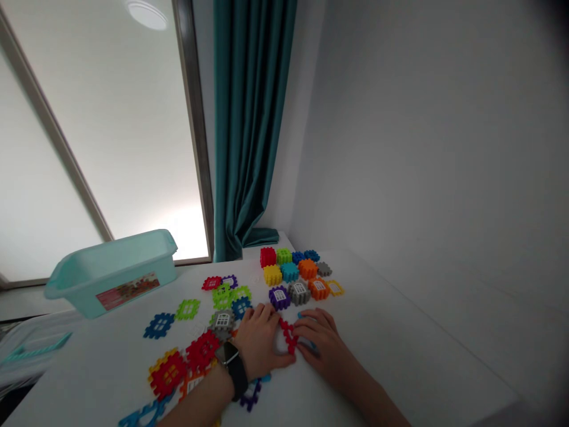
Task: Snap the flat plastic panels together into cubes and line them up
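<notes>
My left hand, with a black watch on the wrist, curls its fingers and thumb around the left side of a red interlocking building tile. My right hand grips from the other side, its fingertips against the red tile. Bits of a blue tile show between the right fingers; most of it is hidden. Just behind the hands stand stacks of tiles: purple, grey and orange. A grey tile with a white window lies left of my left hand.
More stacks, such as red, yellow and orange, stand farther back on the white table. Loose red, blue and green tiles lie to the left. A mint bin stands at the back left.
</notes>
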`<state>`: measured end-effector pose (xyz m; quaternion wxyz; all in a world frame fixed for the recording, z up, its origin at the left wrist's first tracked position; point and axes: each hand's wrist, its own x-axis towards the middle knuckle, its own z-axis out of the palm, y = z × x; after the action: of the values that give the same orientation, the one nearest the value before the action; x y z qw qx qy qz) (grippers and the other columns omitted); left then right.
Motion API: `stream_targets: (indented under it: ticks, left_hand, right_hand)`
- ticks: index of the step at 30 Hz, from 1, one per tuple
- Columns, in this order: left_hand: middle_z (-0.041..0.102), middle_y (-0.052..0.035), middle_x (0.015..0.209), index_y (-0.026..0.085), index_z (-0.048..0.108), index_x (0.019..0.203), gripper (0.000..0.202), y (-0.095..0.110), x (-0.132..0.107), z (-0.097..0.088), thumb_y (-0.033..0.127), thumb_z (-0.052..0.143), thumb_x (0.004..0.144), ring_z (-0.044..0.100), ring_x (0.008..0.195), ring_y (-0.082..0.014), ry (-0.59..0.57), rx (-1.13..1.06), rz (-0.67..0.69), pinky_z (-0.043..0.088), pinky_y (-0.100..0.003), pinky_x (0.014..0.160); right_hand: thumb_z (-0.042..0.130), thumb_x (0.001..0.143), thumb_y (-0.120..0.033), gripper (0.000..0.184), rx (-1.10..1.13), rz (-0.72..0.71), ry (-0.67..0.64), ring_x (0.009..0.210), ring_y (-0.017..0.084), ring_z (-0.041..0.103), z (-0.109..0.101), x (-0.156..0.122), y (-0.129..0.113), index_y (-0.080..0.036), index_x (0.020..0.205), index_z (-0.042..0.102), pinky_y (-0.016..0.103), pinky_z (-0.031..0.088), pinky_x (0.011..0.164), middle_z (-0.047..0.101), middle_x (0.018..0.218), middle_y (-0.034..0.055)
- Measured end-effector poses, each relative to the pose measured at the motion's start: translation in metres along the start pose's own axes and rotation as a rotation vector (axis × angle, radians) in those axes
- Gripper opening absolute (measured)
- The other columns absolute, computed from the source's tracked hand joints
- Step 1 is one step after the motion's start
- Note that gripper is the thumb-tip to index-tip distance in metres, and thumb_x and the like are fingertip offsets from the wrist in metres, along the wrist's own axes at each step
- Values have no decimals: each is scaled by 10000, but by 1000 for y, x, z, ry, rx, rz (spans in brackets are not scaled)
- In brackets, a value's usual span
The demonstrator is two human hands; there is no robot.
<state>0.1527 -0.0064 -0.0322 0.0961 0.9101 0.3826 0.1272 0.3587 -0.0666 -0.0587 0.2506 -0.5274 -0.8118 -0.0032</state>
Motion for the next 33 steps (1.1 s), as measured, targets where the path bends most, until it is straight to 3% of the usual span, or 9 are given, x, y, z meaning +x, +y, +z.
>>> stream_targets:
  ticks: [10, 17, 22, 33]
  left_hand:
    - [610, -91, 1209, 220, 607, 1129, 637, -3, 1, 1, 641, 748, 672, 529, 1156, -346, -18, -24, -14, 404, -501, 976]
    - [610, -106, 1201, 209, 610, 1094, 592, 0, 0, 0, 616, 723, 679, 527, 1155, -353, 0, 8, -18, 409, -495, 976]
    - [607, -104, 1201, 208, 610, 1096, 593, 1, -1, 1, 616, 716, 680, 529, 1152, -355, 15, 16, -18, 413, -496, 976]
    - [616, -129, 1178, 190, 611, 1082, 551, 6, 0, 2, 603, 642, 719, 524, 1147, -363, 18, 23, -32, 395, -521, 988]
  right_hand:
    - [600, 891, -134, 252, 4, -8, -37, 1177, 226, 587, 0, 0, 3, -299, 1061, 687, 442, 350, 1083, 732, 1112, 4]
    - [527, 881, -91, 281, 16, 36, -1, 1196, 252, 572, 3, 0, 5, -247, 1080, 650, 462, 404, 1056, 698, 1126, 70]
    - [557, 852, -103, 231, -47, 71, 59, 1243, 278, 528, 10, -2, 9, -254, 995, 659, 479, 425, 1049, 643, 1188, 78]
    - [620, 828, -133, 229, -58, 113, 45, 1254, 273, 497, 6, -1, 2, -254, 1013, 678, 466, 401, 1075, 611, 1235, 77]
